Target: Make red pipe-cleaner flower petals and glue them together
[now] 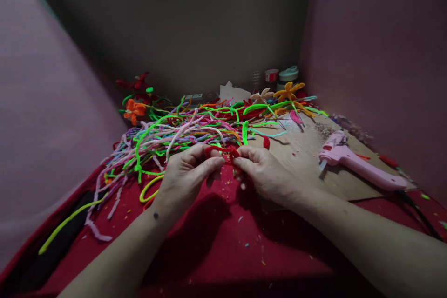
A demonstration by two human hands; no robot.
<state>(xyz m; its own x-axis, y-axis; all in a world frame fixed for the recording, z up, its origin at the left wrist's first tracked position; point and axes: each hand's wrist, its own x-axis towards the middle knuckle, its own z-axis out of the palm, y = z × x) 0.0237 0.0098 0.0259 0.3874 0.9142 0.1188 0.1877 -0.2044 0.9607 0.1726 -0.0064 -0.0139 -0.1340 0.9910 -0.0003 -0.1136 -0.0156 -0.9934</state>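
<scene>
Hands meet over the red counter: the left hand and right hand both pinch a red pipe cleaner between fingertips. Behind it lies a tangled pile; a pink glue gun rests on cardboard to the right.

The pipe cleaner pinched between the hands is red, nearly matching the red cloth under it. The heap of pipe cleaners mixes neon green, pink, white, purple and orange. The glue gun is pale pink on brown cardboard; one flower is orange.
</scene>
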